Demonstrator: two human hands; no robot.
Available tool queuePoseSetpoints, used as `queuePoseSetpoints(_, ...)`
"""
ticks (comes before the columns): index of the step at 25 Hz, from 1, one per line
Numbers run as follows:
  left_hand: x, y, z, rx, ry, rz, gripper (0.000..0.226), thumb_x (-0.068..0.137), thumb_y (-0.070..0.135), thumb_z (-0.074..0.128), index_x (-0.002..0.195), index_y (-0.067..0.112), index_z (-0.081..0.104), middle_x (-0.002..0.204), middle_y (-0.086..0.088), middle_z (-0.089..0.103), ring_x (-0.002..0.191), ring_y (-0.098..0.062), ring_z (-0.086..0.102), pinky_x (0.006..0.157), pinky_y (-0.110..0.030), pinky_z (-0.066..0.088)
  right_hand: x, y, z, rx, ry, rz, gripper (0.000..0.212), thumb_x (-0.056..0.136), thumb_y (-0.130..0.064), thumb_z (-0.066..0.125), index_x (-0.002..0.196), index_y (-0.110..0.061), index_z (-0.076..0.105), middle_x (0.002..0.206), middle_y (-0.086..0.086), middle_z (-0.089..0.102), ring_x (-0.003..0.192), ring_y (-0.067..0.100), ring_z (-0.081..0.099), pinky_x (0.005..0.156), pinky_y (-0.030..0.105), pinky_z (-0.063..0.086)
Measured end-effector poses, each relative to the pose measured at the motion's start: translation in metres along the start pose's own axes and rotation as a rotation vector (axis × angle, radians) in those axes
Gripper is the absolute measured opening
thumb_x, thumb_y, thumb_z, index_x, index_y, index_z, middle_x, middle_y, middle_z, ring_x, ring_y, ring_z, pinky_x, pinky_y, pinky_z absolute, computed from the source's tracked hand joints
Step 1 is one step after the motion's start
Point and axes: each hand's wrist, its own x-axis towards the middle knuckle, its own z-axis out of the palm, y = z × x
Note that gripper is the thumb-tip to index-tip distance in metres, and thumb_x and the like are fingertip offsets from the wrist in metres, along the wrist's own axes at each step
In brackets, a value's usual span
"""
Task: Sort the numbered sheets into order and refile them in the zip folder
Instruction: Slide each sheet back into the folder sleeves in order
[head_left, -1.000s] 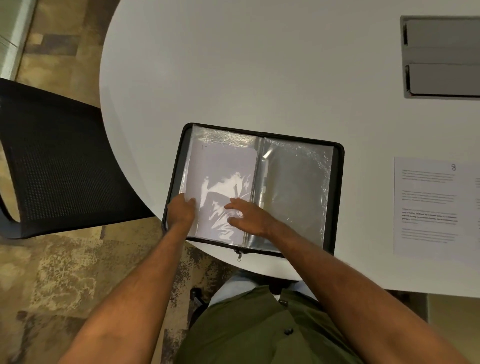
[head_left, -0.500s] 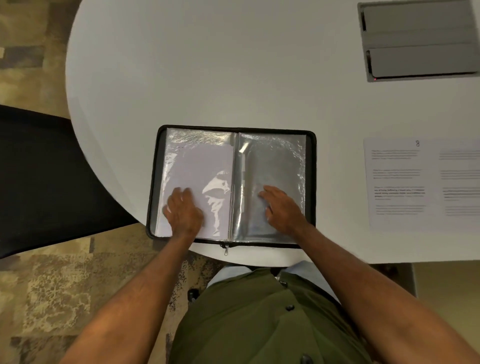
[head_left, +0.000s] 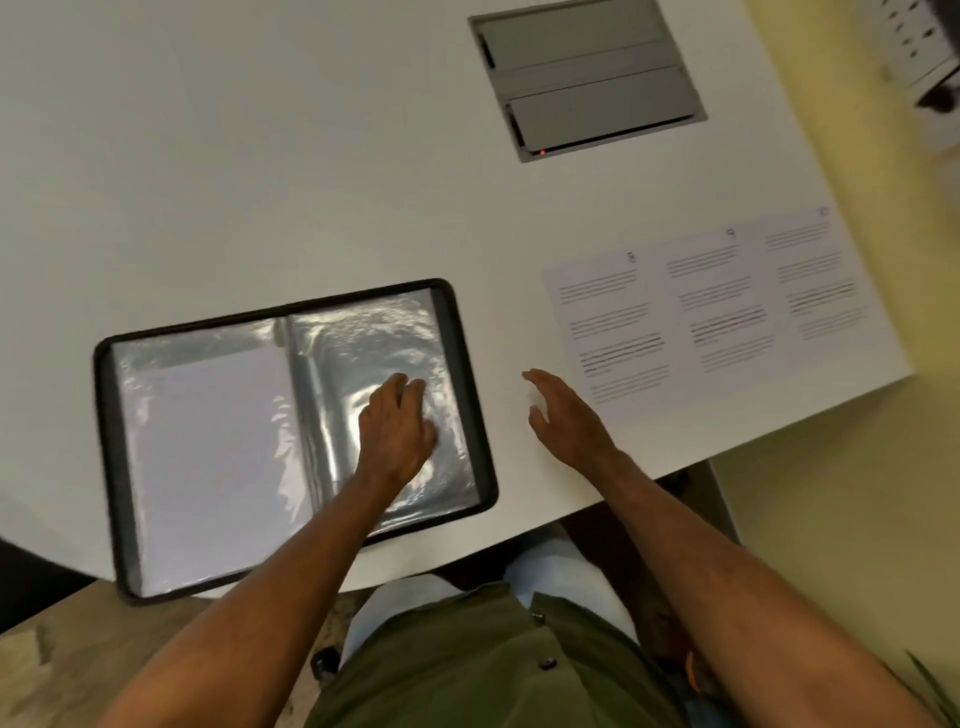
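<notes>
on table: 1 zip folder (head_left: 467, 395), l hand (head_left: 397, 431) flat on sleeve; r hand (head_left: 563, 415) spread near 3 sheets (head_left: 711, 312).

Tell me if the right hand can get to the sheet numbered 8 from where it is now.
Probably yes. The right hand hovers open over bare table, just short of the sheet numbered 8. Nothing lies between them, and the sheet's near edge is uncovered.

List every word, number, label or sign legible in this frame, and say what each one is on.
"8": top right corner of the nearest sheet.
"9": probably, blurred, top right of the middle sheet.
Number on the far sheet: too blurred to read.
Body text on all three sheets: too small to read.
Zip folder: no text visible.
</notes>
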Motion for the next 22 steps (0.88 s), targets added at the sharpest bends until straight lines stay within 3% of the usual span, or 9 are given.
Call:
queuePoseSetpoints(4,0.035,0.060,0.006,-0.068,-0.019,0.050,0.063,0.086,0.021,0.070,0.145,0.007,0.050,0.151,-0.022,0.045,0.134,-0.043,0.046,0.104,-0.053,0.047,0.010,0.051,-0.049,0.004,0.091,0.076,0.057,0.102,-0.018,0.056,0.156,-0.025,0.039,0.163,-0.003,0.037,0.149,0.016,0.034,0.122,0.039,0.033)
queuePoseSetpoints(8,0.080,0.122,0.011,-0.112,-0.034,0.075,0.066,0.090,0.021,0.070,0.149,0.005,0.045,0.157,-0.023,0.038,0.142,-0.044,0.038,0.113,-0.055,0.038,0.028,0.097,-0.091,-0.028,0.124,0.106,0.063,0.100,-0.022,0.061,0.157,-0.019,0.035,0.165,0.003,0.032,0.152,0.021,0.029,0.121,0.041,0.033)
queuePoseSetpoints(13,0.140,0.178,0.012,-0.115,-0.031,0.066,0.070,0.094,0.027,0.067,0.153,0.007,0.038,0.161,-0.022,0.030,0.144,-0.044,0.032,0.111,-0.057,0.036,0.064,0.138,-0.120,-0.071,0.098,0.129,0.087,0.096,-0.034,0.070,0.162,-0.012,0.019,0.170,0.009,0.018,0.157,0.025,0.016,0.126,0.041,0.022)
queuePoseSetpoints(22,0.208,0.211,0.013,0.022,-0.073,-0.004,0.075,0.093,0.035,0.066,0.154,0.008,0.031,0.156,-0.017,0.031,0.136,-0.042,0.035,0.101,-0.054,0.042,0.083,0.170,-0.113,-0.245,-0.059,0.086,0.123,0.084,-0.060,0.073,0.163,-0.007,-0.005,0.171,0.011,-0.013,0.158,0.025,-0.013,0.129,0.038,0.003)
